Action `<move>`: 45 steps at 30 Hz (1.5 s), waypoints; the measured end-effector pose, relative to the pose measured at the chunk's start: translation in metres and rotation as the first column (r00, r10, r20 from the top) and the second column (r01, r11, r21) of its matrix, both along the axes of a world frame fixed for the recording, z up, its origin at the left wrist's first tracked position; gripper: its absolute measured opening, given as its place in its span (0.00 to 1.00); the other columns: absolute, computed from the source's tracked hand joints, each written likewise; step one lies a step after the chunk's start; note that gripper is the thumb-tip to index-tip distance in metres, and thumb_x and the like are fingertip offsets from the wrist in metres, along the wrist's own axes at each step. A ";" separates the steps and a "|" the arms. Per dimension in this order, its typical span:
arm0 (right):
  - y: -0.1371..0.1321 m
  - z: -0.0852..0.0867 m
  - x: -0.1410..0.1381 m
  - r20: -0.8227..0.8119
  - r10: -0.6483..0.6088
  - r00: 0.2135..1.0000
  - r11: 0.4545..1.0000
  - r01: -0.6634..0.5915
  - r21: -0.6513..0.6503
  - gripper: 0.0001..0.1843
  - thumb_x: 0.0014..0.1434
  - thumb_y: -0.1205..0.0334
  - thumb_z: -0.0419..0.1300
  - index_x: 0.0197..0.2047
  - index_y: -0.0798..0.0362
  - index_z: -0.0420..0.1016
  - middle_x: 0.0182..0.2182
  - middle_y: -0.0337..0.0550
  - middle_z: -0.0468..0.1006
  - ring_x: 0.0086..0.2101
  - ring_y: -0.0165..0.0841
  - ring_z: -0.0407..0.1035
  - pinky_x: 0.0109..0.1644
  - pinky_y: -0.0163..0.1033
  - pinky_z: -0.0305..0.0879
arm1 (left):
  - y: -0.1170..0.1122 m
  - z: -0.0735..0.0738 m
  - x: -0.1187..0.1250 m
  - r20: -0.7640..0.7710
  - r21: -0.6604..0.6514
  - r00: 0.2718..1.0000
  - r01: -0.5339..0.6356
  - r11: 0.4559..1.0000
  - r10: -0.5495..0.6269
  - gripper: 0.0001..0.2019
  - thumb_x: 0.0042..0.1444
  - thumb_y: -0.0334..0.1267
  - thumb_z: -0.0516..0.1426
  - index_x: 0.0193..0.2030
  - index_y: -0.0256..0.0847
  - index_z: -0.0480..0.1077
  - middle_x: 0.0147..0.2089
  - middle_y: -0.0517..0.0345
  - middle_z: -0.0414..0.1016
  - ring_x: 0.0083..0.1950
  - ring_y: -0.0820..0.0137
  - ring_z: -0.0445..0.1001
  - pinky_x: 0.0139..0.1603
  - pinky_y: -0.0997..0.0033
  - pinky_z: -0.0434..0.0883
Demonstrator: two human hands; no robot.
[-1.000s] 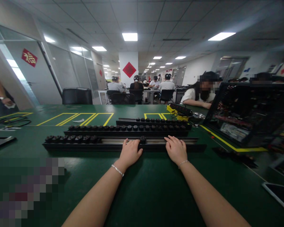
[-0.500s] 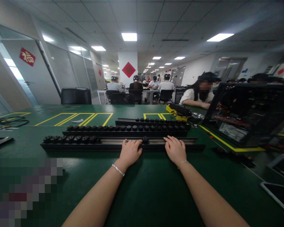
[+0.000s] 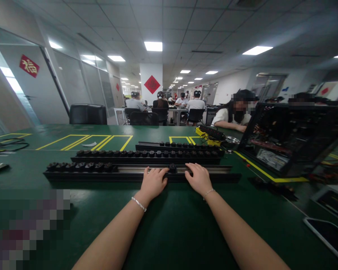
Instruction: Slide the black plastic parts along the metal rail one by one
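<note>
Lying across the green table is a long black rail with a pale metal channel. A row of round black parts fills its left end. One single black part sits in the channel between my hands. My left hand rests on the rail just left of that part, fingers apart, the index fingertip close to or touching it. To the right, my right hand lies over the rail with its fingers stretched and nothing in them. Behind stands a second rail full of similar parts, and a third, partly filled rail.
An open black computer case stands at the right. Near it are a yellow bin, a metal bowl and loose black parts. Cables lie at far left. A co-worker sits across the table.
My right hand has moved left along the rail, closer to the single black part. My left hand stays on the rail. The view has shifted slightly.
</note>
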State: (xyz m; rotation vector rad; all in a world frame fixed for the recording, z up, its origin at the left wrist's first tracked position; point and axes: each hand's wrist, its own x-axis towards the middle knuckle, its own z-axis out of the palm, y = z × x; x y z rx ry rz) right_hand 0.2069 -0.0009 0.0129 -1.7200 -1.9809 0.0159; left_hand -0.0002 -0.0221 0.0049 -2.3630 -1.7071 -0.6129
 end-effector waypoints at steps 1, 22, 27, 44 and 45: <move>0.000 0.002 -0.007 -0.003 -0.004 1.000 1.000 0.004 -0.022 0.24 0.59 0.52 0.48 0.56 0.46 0.69 0.57 0.39 0.68 0.59 0.39 0.55 0.62 0.50 0.44 | 0.000 0.000 0.000 -0.002 0.004 1.000 0.001 1.000 -0.001 0.17 0.59 0.42 0.49 0.56 0.53 0.63 0.47 0.58 0.75 0.50 0.63 0.70 0.61 0.45 0.51; 0.007 0.007 -0.070 -0.073 -0.149 0.986 0.989 0.147 -0.031 0.22 0.58 0.45 0.48 0.48 0.43 0.73 0.49 0.44 0.74 0.55 0.42 0.57 0.59 0.59 0.38 | -0.003 -0.002 0.000 -0.113 0.028 0.994 -0.014 1.000 0.017 0.20 0.59 0.40 0.49 0.58 0.55 0.61 0.44 0.56 0.72 0.49 0.62 0.68 0.61 0.47 0.50; 0.007 0.007 -0.070 -0.070 -0.167 0.984 0.986 0.165 -0.024 0.19 0.57 0.49 0.49 0.45 0.44 0.75 0.46 0.44 0.75 0.51 0.39 0.61 0.58 0.52 0.44 | -0.003 -0.005 -0.002 -0.106 0.040 0.994 0.006 0.999 -0.001 0.22 0.58 0.41 0.50 0.59 0.52 0.59 0.47 0.55 0.72 0.50 0.61 0.67 0.61 0.48 0.50; 0.016 0.022 -0.059 -0.078 -0.216 0.973 0.960 0.197 -0.199 0.27 0.51 0.52 0.55 0.55 0.48 0.67 0.48 0.47 0.74 0.51 0.40 0.64 0.52 0.45 0.56 | -0.005 -0.002 -0.004 -0.092 0.009 0.996 -0.002 1.000 0.003 0.21 0.56 0.41 0.52 0.57 0.43 0.60 0.52 0.51 0.71 0.53 0.61 0.66 0.54 0.58 0.57; 0.017 0.023 -0.057 -0.076 -0.207 0.975 0.960 0.187 -0.207 0.28 0.51 0.52 0.55 0.56 0.47 0.65 0.47 0.46 0.75 0.51 0.39 0.64 0.51 0.44 0.57 | -0.005 -0.002 -0.004 -0.093 0.006 0.996 -0.005 1.000 0.006 0.21 0.56 0.41 0.52 0.57 0.44 0.60 0.53 0.51 0.70 0.54 0.61 0.66 0.55 0.58 0.57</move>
